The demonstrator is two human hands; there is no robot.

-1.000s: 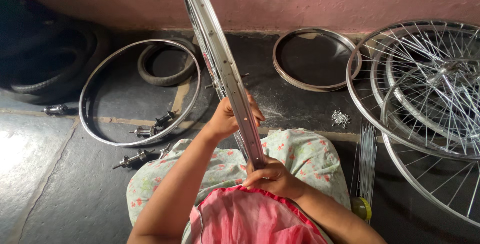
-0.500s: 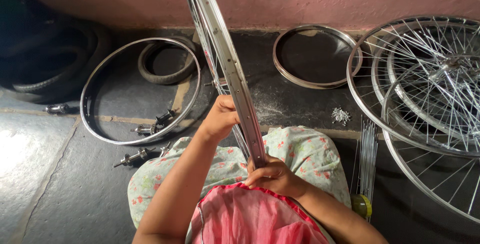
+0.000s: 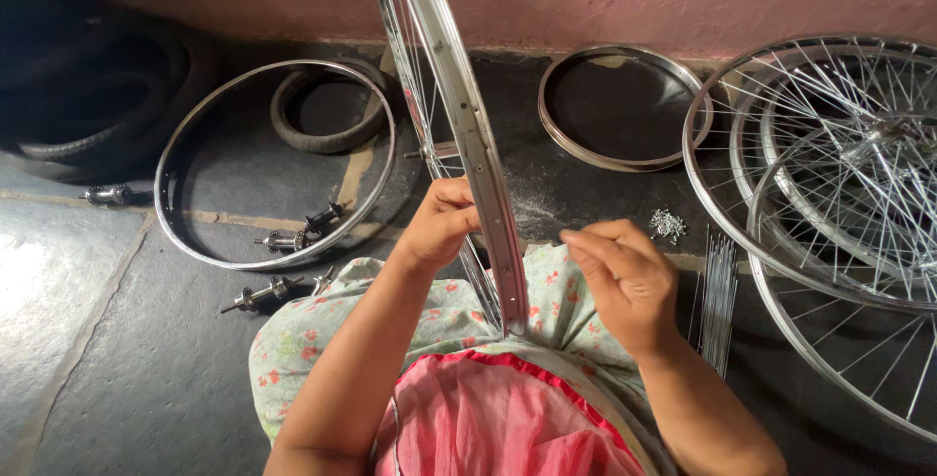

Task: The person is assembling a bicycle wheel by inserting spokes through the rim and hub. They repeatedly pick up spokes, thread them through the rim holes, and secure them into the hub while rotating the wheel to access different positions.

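Left hand (image 3: 441, 224): clenched around the left flank of the upright wheel rim (image 3: 467, 124), fingers curled onto its inner channel, steadying it.
Right hand (image 3: 623, 276): off the rim, just to its right, fingertips pinched together as if on something small; what it pinches, if anything, is too small to tell.
Wheel rim: stands on edge between the two hands, its lower end resting in the lap on the floral cloth (image 3: 429, 320), its top running out of view; thin spokes show just behind the left hand.
Right of the right hand: a small heap of spoke nipples (image 3: 668, 224) on the floor, and nearer the wrist a bundle of loose spokes (image 3: 718, 295).
Further right: a stack of spoked wheels (image 3: 830, 193).
Beyond the left hand: a bare rim (image 3: 276, 164) lying flat with hubs (image 3: 293, 239) beside it, and a second bare rim (image 3: 625, 105) by the wall.
Doing it well: I judge the left grip should stay firm so the rim's holes do not drift, while the right hand brings its piece squarely to one hole, close to the steadying fingers.
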